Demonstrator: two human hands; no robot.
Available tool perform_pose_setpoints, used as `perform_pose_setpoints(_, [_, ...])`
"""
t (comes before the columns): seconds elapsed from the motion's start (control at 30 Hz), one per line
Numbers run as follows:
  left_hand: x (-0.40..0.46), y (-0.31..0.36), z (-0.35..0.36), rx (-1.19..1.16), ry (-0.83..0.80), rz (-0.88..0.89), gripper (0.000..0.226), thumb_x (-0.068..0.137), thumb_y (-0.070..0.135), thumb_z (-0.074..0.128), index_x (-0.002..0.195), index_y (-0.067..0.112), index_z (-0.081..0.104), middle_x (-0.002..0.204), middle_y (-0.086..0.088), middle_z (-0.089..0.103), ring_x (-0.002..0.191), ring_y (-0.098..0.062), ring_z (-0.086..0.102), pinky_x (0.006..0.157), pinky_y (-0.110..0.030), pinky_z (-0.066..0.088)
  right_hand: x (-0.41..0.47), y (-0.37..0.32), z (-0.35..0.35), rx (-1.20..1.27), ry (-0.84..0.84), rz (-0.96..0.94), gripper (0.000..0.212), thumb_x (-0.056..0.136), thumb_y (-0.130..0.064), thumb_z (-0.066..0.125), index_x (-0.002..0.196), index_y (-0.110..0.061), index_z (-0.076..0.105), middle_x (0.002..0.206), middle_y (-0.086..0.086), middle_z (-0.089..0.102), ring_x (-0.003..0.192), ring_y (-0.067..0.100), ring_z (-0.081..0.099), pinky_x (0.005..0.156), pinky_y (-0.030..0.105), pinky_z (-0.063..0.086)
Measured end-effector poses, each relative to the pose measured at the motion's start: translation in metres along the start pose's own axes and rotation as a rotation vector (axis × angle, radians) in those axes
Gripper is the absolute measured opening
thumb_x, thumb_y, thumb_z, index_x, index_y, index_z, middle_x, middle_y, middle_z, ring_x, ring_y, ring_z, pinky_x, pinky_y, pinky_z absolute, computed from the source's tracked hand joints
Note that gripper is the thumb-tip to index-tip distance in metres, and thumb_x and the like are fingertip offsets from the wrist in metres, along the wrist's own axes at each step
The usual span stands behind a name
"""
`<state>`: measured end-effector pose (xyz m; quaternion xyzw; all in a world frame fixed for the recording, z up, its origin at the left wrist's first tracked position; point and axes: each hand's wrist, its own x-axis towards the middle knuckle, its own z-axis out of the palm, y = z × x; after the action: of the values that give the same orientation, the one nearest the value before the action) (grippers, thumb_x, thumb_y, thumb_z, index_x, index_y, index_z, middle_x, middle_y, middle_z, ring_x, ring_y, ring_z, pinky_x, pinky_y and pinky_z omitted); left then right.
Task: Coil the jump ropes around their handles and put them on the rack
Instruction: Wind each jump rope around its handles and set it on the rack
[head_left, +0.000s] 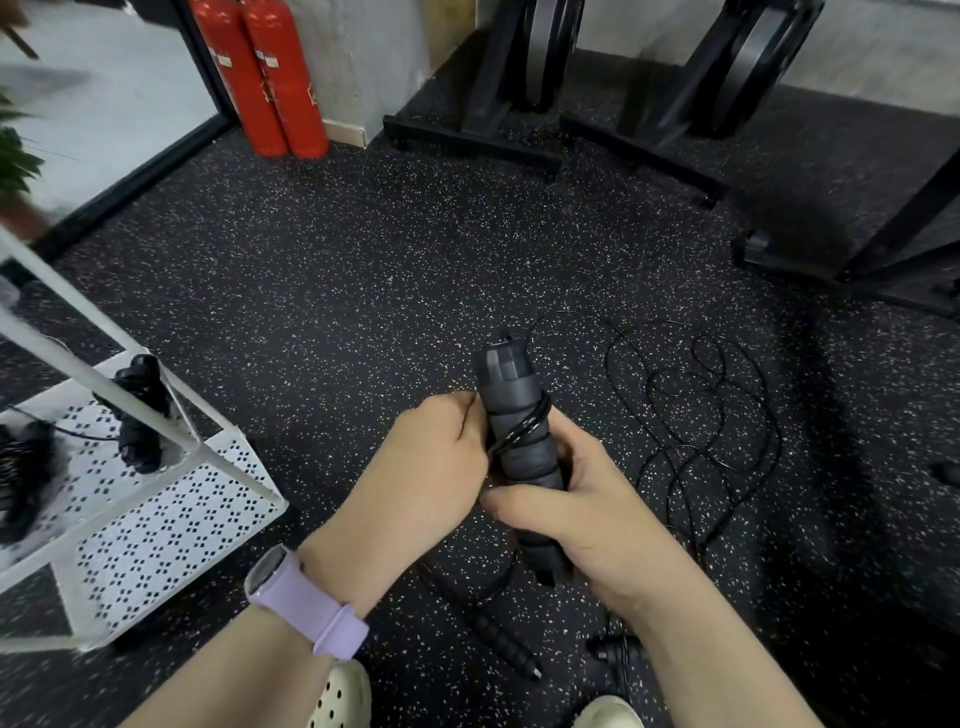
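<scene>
While held above speckled floor (322, 270): black handles (511, 415), gripped by right hand (576, 499); cord (519, 434) wound once round, pinched by left hand (426, 457). Loose rope (717, 415) on floor, right. White rack (171, 514), left, holding coiled ropes (137, 410).

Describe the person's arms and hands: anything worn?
Both forearms are bare, no sleeves or gloves in view. The left wrist carries a smartwatch on a lilac silicone band. The left hand and right hand show no rings or markings. The right wrist is bare.
</scene>
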<state>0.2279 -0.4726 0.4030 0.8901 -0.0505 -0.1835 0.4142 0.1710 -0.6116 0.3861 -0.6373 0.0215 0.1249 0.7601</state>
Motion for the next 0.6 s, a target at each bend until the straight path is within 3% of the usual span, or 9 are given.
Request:
perform_pose_setpoints(0.1, [-0.002, 0.000, -0.001, 0.089, 0.031, -0.033, 0.047, 0.103, 0.045, 0.042, 0.070, 0.016, 0.057, 0.060, 0.000, 0.062, 0.052, -0.019, 0.051, 0.051, -0.031, 0.036, 0.002, 0.002, -0.001, 0.031, 0.068, 0.006, 0.049, 0.069, 0.000, 0.070, 0.107, -0.031, 0.071, 0.090, 0.011, 0.060, 0.081, 0.023, 0.053, 0.076, 0.041, 0.046])
perform_pose_setpoints(0.17, [-0.002, -0.001, 0.000, 0.121, 0.036, -0.037, 0.050, 0.102, 0.051, 0.043, 0.072, 0.014, 0.058, 0.055, 0.002, 0.058, 0.047, -0.017, 0.048, 0.049, -0.029, 0.033, 0.003, 0.002, -0.003, 0.029, 0.103, 0.020, 0.049, 0.068, -0.003, 0.070, 0.106, -0.033, 0.072, 0.088, 0.006, 0.062, 0.080, 0.019, 0.055, 0.074, 0.035, 0.048])
perform_pose_setpoints(0.27, [0.000, -0.004, 0.001, 0.135, 0.064, -0.015, 0.048, 0.100, 0.051, 0.047, 0.072, 0.014, 0.059, 0.052, 0.003, 0.055, 0.046, -0.016, 0.046, 0.047, -0.029, 0.032, 0.004, 0.001, -0.002, 0.010, 0.123, 0.029, 0.046, 0.067, -0.005, 0.070, 0.106, -0.030, 0.072, 0.086, 0.001, 0.064, 0.077, 0.013, 0.057, 0.070, 0.025, 0.051])
perform_pose_setpoints(0.4, [0.002, -0.009, -0.001, 0.095, 0.056, 0.016, 0.041, 0.097, 0.047, 0.051, 0.071, 0.018, 0.061, 0.048, 0.008, 0.051, 0.043, -0.012, 0.039, 0.047, -0.026, 0.031, 0.004, 0.001, -0.003, -0.067, 0.089, 0.059, 0.047, 0.065, -0.009, 0.072, 0.106, -0.032, 0.069, 0.085, -0.002, 0.063, 0.076, 0.013, 0.057, 0.070, 0.030, 0.049])
perform_pose_setpoints(0.6, [-0.002, -0.011, 0.003, 0.003, -0.053, -0.012, 0.042, 0.098, 0.037, 0.057, 0.063, 0.013, 0.054, 0.046, 0.011, 0.041, 0.042, -0.011, 0.033, 0.040, -0.023, 0.027, -0.001, 0.000, -0.004, 0.210, 0.014, 0.140, 0.038, 0.062, -0.003, 0.074, 0.087, -0.032, 0.075, 0.070, -0.003, 0.062, 0.057, 0.008, 0.057, 0.051, 0.024, 0.050])
